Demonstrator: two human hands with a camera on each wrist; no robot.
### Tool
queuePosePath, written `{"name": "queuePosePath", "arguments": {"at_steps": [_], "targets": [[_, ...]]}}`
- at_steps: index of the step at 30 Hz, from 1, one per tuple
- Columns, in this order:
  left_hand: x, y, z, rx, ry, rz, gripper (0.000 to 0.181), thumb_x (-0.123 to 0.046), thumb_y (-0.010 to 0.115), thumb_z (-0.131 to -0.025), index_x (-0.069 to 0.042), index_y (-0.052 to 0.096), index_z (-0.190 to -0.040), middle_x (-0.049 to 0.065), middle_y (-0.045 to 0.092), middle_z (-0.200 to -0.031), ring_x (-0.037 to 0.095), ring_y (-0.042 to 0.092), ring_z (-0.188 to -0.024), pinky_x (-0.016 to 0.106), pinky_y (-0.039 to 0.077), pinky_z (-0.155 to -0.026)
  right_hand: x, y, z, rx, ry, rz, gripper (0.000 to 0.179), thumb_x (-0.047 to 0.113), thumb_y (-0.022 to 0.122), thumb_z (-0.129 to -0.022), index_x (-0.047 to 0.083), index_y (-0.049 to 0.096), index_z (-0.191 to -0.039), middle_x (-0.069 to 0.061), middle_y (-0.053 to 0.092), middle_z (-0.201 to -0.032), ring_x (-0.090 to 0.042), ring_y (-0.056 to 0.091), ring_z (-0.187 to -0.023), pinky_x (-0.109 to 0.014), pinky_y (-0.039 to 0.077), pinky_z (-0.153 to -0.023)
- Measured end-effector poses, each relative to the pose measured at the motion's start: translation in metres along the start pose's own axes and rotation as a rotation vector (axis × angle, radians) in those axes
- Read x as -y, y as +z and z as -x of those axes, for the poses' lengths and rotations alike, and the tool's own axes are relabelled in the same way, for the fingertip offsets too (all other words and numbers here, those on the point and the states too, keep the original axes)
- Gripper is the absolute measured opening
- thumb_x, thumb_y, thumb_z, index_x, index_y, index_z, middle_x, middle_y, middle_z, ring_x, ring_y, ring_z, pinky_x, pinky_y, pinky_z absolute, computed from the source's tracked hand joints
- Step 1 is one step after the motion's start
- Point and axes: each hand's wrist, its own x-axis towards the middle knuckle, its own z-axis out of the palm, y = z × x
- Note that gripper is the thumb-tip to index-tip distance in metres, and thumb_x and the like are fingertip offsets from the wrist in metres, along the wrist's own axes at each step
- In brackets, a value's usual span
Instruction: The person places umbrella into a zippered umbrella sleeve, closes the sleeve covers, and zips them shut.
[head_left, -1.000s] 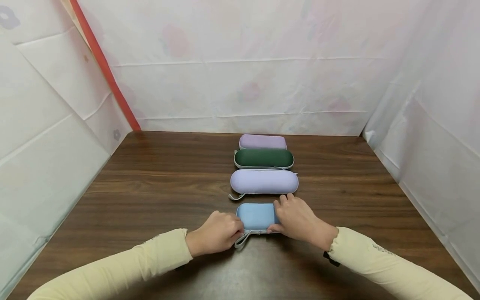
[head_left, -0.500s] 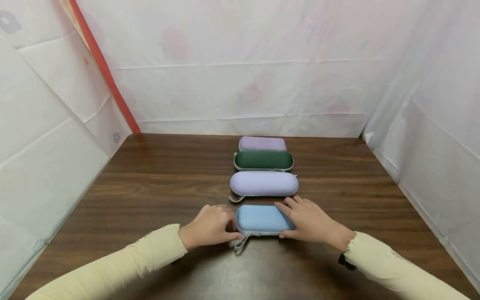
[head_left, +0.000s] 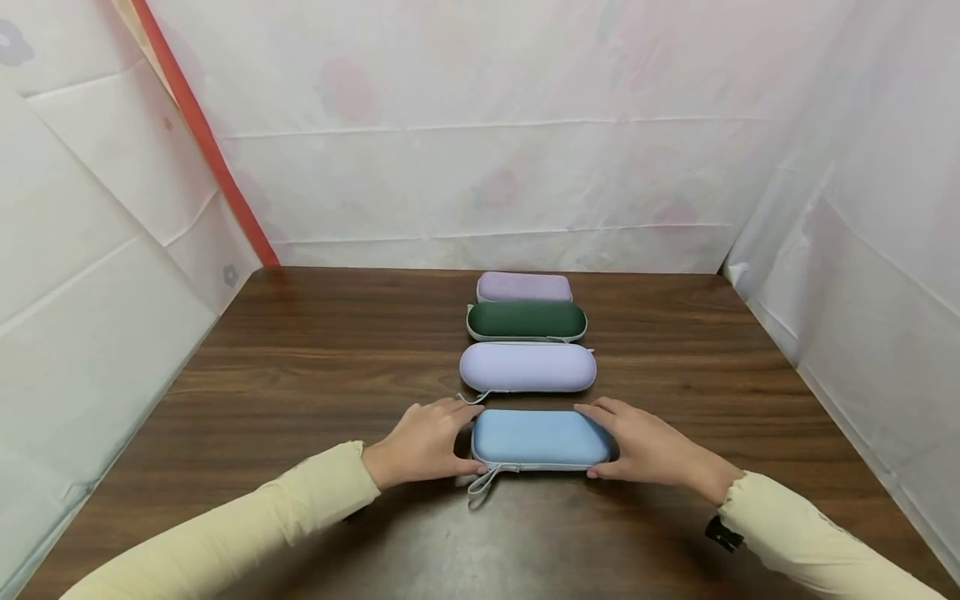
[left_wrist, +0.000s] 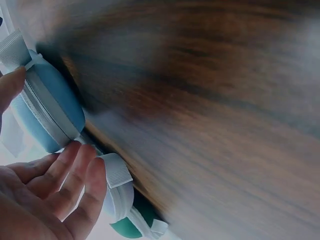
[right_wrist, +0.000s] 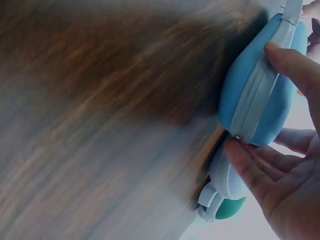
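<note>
A light blue zippered glasses case (head_left: pixel 540 437) lies on the table at the front of a row, with a grey strap loop (head_left: pixel 483 486) at its left front corner. My left hand (head_left: pixel 423 442) holds its left end, thumb at the front and fingertips at the back. At the right end my right hand (head_left: pixel 648 442) grips the case the same way. The right wrist view shows the thumb on the zipper band of the blue case (right_wrist: pixel 245 95). In the left wrist view, the thumb presses near the strap (left_wrist: pixel 15 50).
Behind the blue case lie a lavender case (head_left: pixel 528 367), a dark green case (head_left: pixel 527 320) and a mauve case (head_left: pixel 524 287), lined up away from me. The wooden table (head_left: pixel 322 358) ends at a pale patterned sheet (head_left: pixel 465 192). Similar sheets hang at both sides.
My right hand has slid rightward along the blue case to its right end, uncovering more of its top. The left hand's curled fingers have spread around the left end.
</note>
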Motion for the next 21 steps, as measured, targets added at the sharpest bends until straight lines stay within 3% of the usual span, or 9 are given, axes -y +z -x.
{"name": "queuePosePath", "arguments": {"at_steps": [7, 21], "targets": [[0.002, 0.002, -0.005, -0.063, 0.060, 0.011, 0.071, -0.054, 0.081, -0.066, -0.006, 0.066, -0.115, 0.006, 0.067, -0.105, 0.020, 0.065, -0.092, 0.040, 0.052, -0.059, -0.003, 0.001, -0.001, -0.031, -0.036, -0.056, 0.076, 0.033, 0.084, -0.071, -0.003, 0.053, -0.131, -0.008, 0.055, -0.116, -0.016, 0.056, -0.097, -0.035, 0.050, -0.080], [0.007, 0.001, -0.007, -0.077, 0.025, 0.040, 0.067, -0.051, 0.084, -0.063, -0.006, 0.068, -0.110, 0.004, 0.067, -0.096, 0.017, 0.065, -0.085, 0.038, 0.052, -0.059, -0.008, 0.001, -0.011, -0.094, -0.089, -0.067, 0.077, 0.031, 0.087, -0.066, -0.004, 0.056, -0.127, -0.011, 0.057, -0.113, -0.017, 0.057, -0.095, -0.035, 0.051, -0.079]]}}
